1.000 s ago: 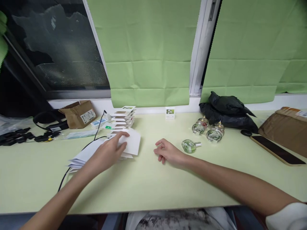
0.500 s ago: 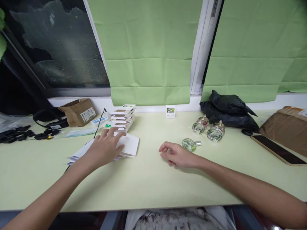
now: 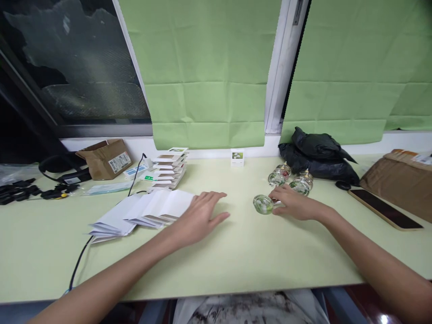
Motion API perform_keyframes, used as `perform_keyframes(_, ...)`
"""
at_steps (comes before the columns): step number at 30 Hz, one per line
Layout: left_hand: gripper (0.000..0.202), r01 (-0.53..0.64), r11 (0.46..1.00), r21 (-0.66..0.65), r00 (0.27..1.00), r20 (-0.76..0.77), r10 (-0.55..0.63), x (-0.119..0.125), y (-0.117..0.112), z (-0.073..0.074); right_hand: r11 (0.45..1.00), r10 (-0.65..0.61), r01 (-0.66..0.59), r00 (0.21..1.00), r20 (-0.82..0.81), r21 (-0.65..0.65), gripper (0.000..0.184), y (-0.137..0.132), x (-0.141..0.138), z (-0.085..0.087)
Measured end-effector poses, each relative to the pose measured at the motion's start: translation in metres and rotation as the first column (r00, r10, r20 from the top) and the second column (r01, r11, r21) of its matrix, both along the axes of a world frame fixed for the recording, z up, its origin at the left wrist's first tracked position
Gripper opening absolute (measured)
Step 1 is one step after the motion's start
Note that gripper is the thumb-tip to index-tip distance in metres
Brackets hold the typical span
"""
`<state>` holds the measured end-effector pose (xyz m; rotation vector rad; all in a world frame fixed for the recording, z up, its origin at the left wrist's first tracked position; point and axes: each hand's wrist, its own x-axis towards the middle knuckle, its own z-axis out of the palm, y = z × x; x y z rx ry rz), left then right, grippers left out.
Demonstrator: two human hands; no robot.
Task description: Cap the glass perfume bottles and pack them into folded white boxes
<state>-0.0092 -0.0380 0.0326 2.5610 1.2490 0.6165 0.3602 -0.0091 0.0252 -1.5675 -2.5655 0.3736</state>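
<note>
My right hand (image 3: 293,203) grips a round glass perfume bottle (image 3: 263,204) with green in it by its silver cap, mostly hidden under the fingers. The bottle lies low over the table, and I cannot tell whether it touches the surface. Fingers stretched and thumb apart, my left hand (image 3: 201,217) holds nothing. It hovers just right of a fanned pile of folded white papers or flat boxes (image 3: 162,207). Several more perfume bottles (image 3: 276,178) stand behind my right hand.
A stack of small white boxes (image 3: 170,168) sits back left, near an open brown carton (image 3: 110,159). One small white box (image 3: 237,158) stands by the wall. On the right are black plastic bags (image 3: 319,157), a phone (image 3: 384,209) and a brown parcel (image 3: 401,182). A black cable (image 3: 81,261) runs left.
My left hand has left the white pile and moved right, fingers spread. My right hand has moved right and back, and has taken hold of the perfume bottle's cap.
</note>
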Motion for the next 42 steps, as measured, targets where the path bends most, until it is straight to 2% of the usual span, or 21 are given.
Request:
perform_keyframes(3, 0.06, 0.091, 0.993, -0.081, 0.993, 0.089, -0.083, 0.034, -0.003, -0.011, 0.997, 0.035, -0.036, 0.999, 0.02, 0.061, 0.013, 0.001, -0.009, -0.002)
perform_keyframes(8, 0.075, 0.13, 0.981, -0.141, 0.968, 0.232, -0.094, 0.065, 0.013, -0.034, 0.99, 0.131, -0.127, 0.989, -0.067, 0.063, 0.016, 0.001, -0.032, 0.011)
perform_keyframes(14, 0.064, 0.133, 0.982, -0.136, 0.935, 0.347, -0.078, 0.06, 0.028, -0.045, 0.953, 0.293, -0.26, 0.92, -0.26, 0.155, 0.021, 0.002, -0.074, 0.029)
perform_keyframes(19, 0.067, 0.026, 0.984, -0.175, 0.923, 0.382, 0.043, 0.05, 0.031, -0.046, 0.931, 0.365, -0.318, 0.841, -0.399, 0.182, 0.025, -0.002, -0.1, 0.031)
perform_keyframes(22, 0.065, 0.058, 0.982, -0.181, 0.918, 0.397, 0.019, 0.045, 0.034, -0.044, 0.939, 0.342, -0.282, 0.829, -0.443, 0.197, 0.026, -0.003, -0.104, 0.021)
perform_keyframes(26, 0.042, 0.175, 0.93, -0.324, 0.921, 0.388, -0.038, 0.037, 0.037, -0.039, 0.962, 0.27, -0.197, 0.803, -0.532, 0.19, 0.022, -0.001, -0.107, 0.005)
perform_keyframes(31, 0.039, 0.163, 0.912, -0.377, 0.902, 0.431, 0.017, 0.033, 0.037, -0.04, 0.966, 0.256, -0.189, 0.771, -0.584, 0.173, 0.018, -0.002, -0.111, -0.004)
perform_keyframes(36, 0.042, 0.145, 0.935, -0.325, 0.898, 0.439, 0.014, 0.037, 0.038, -0.043, 0.972, 0.231, -0.166, 0.806, -0.545, 0.168, 0.014, -0.004, -0.112, -0.006)
perform_keyframes(40, 0.059, 0.079, 0.965, -0.251, 0.9, 0.433, 0.039, 0.034, 0.039, -0.05, 0.979, 0.155, -0.07, 0.862, -0.482, 0.189, 0.011, 0.003, -0.101, -0.004)
perform_keyframes(42, 0.057, 0.047, 0.975, -0.216, 0.903, 0.427, 0.051, 0.031, 0.04, -0.054, 0.977, 0.096, 0.0, 0.894, -0.438, 0.214, 0.015, 0.01, -0.089, -0.002)
